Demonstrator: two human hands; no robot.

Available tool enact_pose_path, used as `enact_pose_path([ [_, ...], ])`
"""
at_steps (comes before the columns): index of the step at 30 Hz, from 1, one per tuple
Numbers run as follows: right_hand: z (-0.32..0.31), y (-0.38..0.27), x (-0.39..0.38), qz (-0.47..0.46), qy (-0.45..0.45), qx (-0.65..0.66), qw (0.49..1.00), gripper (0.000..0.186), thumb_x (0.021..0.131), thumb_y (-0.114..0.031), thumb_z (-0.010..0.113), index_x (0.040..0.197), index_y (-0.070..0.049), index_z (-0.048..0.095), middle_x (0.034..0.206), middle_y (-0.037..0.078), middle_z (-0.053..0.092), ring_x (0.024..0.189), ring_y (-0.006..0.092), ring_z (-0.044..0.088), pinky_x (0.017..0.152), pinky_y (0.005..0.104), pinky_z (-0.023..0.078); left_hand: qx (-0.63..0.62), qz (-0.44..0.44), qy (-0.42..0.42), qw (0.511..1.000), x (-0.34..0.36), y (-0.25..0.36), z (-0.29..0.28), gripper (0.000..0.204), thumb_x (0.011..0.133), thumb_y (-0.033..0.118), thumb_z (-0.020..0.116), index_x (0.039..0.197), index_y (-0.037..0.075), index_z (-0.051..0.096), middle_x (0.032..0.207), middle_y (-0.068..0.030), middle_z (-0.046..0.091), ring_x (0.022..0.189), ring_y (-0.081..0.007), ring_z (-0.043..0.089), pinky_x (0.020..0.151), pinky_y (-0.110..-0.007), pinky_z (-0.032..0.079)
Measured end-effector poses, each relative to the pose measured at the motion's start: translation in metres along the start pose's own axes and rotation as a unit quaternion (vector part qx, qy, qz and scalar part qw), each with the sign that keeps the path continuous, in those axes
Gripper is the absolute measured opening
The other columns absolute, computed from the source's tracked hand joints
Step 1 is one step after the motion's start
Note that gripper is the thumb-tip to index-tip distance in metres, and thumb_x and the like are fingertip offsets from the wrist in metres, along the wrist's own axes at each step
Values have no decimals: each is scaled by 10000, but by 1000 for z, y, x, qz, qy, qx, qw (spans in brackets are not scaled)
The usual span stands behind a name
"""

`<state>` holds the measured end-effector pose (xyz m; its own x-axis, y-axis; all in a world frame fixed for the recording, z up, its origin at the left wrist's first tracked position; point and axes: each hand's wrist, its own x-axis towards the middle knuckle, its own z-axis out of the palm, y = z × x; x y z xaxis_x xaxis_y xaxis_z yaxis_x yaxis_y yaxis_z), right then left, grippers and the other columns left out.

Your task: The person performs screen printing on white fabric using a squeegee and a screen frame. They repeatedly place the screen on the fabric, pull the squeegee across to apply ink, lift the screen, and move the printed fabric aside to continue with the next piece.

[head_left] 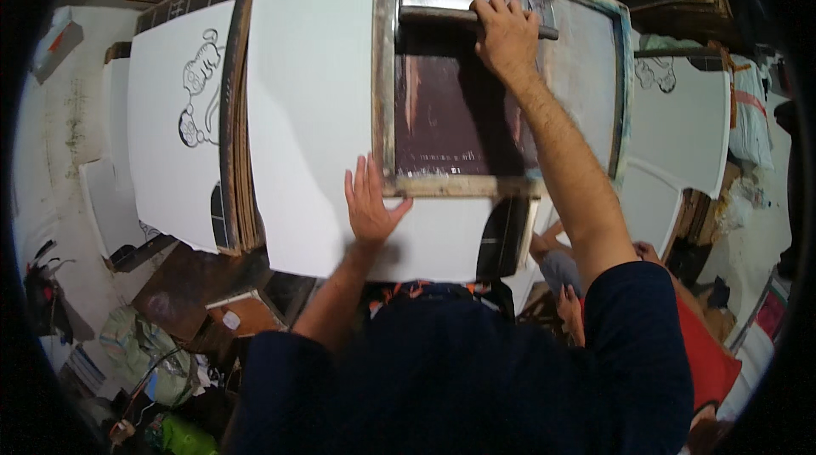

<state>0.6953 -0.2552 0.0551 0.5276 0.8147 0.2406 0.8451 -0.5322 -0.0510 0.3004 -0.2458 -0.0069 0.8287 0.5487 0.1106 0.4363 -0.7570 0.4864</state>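
A wooden-framed printing screen (463, 186) lies over white fabric (314, 115) on a flat board. My right hand (510, 38) is wrapped round the dark handle of a squeegee (438, 15), which stands across the far end of the screen. Below it the mesh (450, 115) looks dark purplish, with my arm's shadow falling on it. Flat on the fabric, fingers spread, my left hand (371, 200) touches the near left corner of the frame.
To the left, white fabric printed with a black line-drawn cartoon animal (200, 85) lies on another board. More printed fabric (680, 106) is at the right. A seated person in red (705, 344) is at the lower right. Plastic bags (144, 344) lie at the lower left.
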Motion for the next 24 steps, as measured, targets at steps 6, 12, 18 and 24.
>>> enact_pose_path([
  [6,-50,-61,-142,37,-32,46,998,503,667,-85,832,1128,-180,656,1065,45,603,1077,277,582,963,479,422,24,0,17,1000,2,-1,4,1122,778,417,878,1603,-52,280,1613,-223,419,1544,-358,343,1259,-597,224],
  [12,-70,-88,-223,43,-61,81,994,491,680,-76,834,1129,-177,662,1042,44,574,1067,278,560,981,493,400,4,-3,-3,1000,1,-4,5,1148,787,397,882,1625,-31,223,1635,-224,384,1565,-359,298,1281,-593,155],
  [18,-74,-85,-215,41,-66,85,993,476,699,-68,830,1135,-162,667,1079,49,593,1089,280,568,999,513,395,-36,-24,11,999,7,1,5,1162,772,332,902,1632,-29,208,1644,-231,367,1563,-373,290,1287,-585,136],
  [24,-88,-74,-170,32,-66,95,993,458,731,-75,823,1159,-140,672,1083,56,642,1075,292,591,949,478,410,-195,-148,9,969,20,21,-10,1122,754,169,911,1637,20,236,1475,-252,563,1353,-438,558,1302,-576,117],
])
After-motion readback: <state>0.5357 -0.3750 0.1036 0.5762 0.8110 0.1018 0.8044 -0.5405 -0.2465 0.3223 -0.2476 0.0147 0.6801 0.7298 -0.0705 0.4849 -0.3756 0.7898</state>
